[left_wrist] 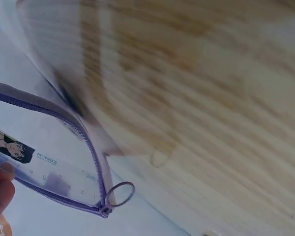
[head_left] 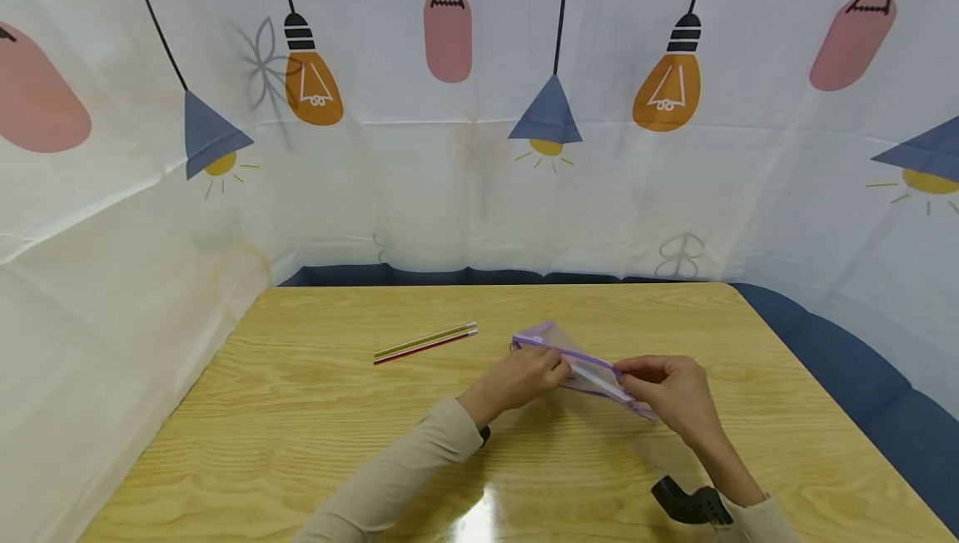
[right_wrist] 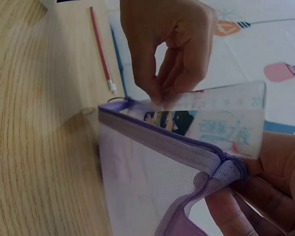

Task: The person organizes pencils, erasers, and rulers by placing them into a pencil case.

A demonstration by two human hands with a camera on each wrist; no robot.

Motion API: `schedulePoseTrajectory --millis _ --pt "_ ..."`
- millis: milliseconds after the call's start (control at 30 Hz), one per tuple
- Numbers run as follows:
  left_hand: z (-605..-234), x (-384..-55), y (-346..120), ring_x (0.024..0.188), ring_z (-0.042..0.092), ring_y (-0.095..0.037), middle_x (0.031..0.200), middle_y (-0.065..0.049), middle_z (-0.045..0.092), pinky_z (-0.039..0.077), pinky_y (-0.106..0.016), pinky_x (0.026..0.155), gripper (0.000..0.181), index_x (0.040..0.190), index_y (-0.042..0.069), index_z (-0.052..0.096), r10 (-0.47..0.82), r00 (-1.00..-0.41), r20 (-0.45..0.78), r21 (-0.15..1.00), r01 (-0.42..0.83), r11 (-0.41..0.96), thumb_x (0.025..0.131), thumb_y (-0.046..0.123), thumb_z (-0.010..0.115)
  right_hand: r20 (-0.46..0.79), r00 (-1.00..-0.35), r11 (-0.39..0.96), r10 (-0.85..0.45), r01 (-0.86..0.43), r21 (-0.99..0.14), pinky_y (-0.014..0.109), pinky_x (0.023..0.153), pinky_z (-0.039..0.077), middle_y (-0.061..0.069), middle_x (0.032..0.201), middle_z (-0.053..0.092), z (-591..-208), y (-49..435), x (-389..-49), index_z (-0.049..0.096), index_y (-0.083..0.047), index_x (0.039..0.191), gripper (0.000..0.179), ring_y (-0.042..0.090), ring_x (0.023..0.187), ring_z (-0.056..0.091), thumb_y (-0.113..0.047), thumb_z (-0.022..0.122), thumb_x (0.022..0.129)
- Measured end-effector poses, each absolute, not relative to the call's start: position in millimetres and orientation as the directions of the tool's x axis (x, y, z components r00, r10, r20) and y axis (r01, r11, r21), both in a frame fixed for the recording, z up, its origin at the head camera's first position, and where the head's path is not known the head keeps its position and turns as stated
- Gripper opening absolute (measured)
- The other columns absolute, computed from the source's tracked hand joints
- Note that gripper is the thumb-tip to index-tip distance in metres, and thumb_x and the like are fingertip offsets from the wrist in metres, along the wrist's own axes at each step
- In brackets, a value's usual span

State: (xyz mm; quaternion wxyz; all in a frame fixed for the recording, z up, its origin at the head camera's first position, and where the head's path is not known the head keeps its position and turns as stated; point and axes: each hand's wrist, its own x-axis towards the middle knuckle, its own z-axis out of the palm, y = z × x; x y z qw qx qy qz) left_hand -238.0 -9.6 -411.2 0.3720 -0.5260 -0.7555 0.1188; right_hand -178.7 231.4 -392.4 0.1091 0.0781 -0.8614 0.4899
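A see-through mesh zip pouch (head_left: 550, 333) with purple edging is held above the table, its zip open. Within its mouth lies a clear ruler (left_wrist: 64, 176) printed with a cartoon figure and numbers; the right wrist view shows part of the ruler (right_wrist: 226, 120) standing out over the zip edge. My left hand (head_left: 524, 376) pinches the ruler's edge between thumb and fingers. With thumb and fingers, my right hand (head_left: 678, 393) grips the pouch (right_wrist: 137, 172) at one zip end. A metal ring (left_wrist: 122, 193) hangs from the zip's other end.
Two pencils, one yellowish (head_left: 419, 341) and one red (head_left: 423, 348), lie side by side on the wooden table (head_left: 262, 410), left of the pouch. Behind the table hangs a white curtain (head_left: 479, 193) printed with lamps. Dark blue seating (head_left: 839, 360) runs along the right side.
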Motion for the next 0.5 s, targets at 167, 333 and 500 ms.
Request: schedulePoseTrajectory --millis 167,333,500 --pt "-414.6 -237.4 -8.7 0.064 0.055 -0.005 0.078 0.004 0.058 0.044 -0.016 0.054 0.009 0.091 0.012 0.058 0.881 -0.184 0.435 -0.556 0.715 0.424 0.095 0.018 0.062 0.276 -0.961 0.513 -0.033 -0.253 -0.82 0.028 0.058 0.053 0.014 0.095 0.071 -393.1 231.3 -178.2 0.077 -0.004 0.095 0.012 0.014 0.075 0.068 -0.005 0.074 0.084" --pt "-416.3 -237.3 -6.5 0.064 0.054 -0.004 0.076 0.005 0.058 0.043 -0.016 0.053 0.01 0.09 0.013 0.057 0.883 -0.181 0.433 -0.539 0.733 0.414 0.095 0.019 0.063 0.276 -0.96 0.489 -0.039 -0.259 -0.833 0.028 0.058 0.054 0.014 0.094 0.071 -393.9 230.1 -177.9 0.076 -0.003 0.095 0.012 0.014 0.075 0.068 -0.005 0.075 0.084" --pt "-418.3 -242.0 -3.8 0.064 0.056 -0.003 0.075 0.006 0.061 0.044 -0.017 0.056 0.01 0.088 0.013 0.058 0.88 -0.162 0.447 -0.529 0.745 0.406 0.095 0.019 0.063 0.247 -0.967 0.446 -0.054 -0.245 -0.861 0.029 0.059 0.055 0.014 0.093 0.071 -394.1 228.4 -177.9 0.076 -0.001 0.096 0.012 0.017 0.075 0.068 -0.005 0.074 0.085"
